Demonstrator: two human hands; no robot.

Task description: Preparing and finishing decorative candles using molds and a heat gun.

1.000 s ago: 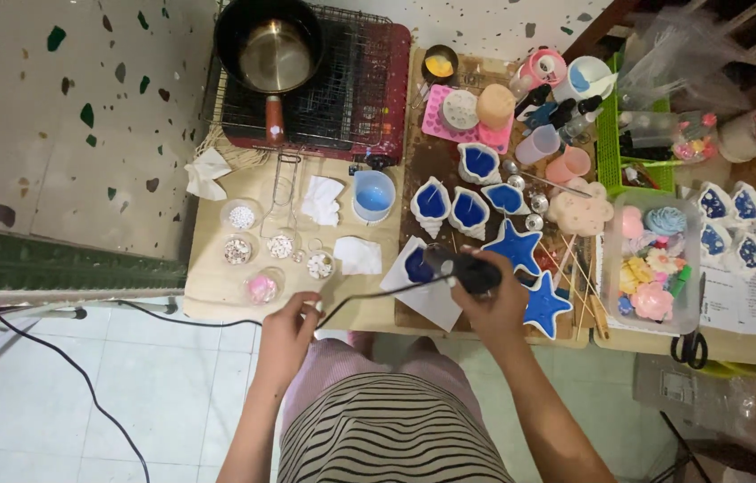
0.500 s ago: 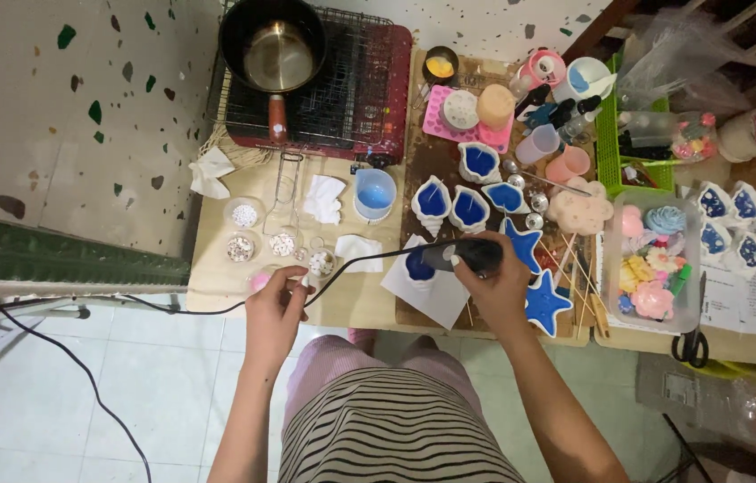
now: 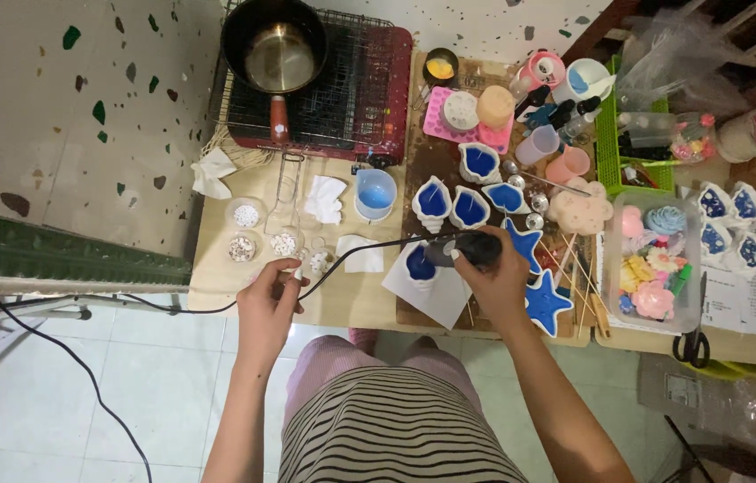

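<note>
My right hand [image 3: 496, 284] grips a black corded heat tool [image 3: 464, 249] over a white shell-shaped mould filled with blue wax [image 3: 420, 266], which stands on a white sheet of paper [image 3: 440, 296]. My left hand [image 3: 266, 302] pinches the tool's black cord [image 3: 342, 260] at the table's front edge, beside small dishes of beads and shells [image 3: 281, 245]. Two blue star-shaped pieces [image 3: 544, 306] lie just right of my right hand.
Several more blue-filled shell moulds [image 3: 452, 207] stand on the brown board. A black pot [image 3: 274, 46] sits on a red stove at the back. A blue-tinted measuring cup [image 3: 373, 194], tissues, a clear tub of coloured wax flowers [image 3: 652, 266] and scissors [image 3: 690, 347] are around.
My left hand has pulled the cord up and leftward along the table edge. My right hand has lifted the heat tool slightly up and back over the shell mould.
</note>
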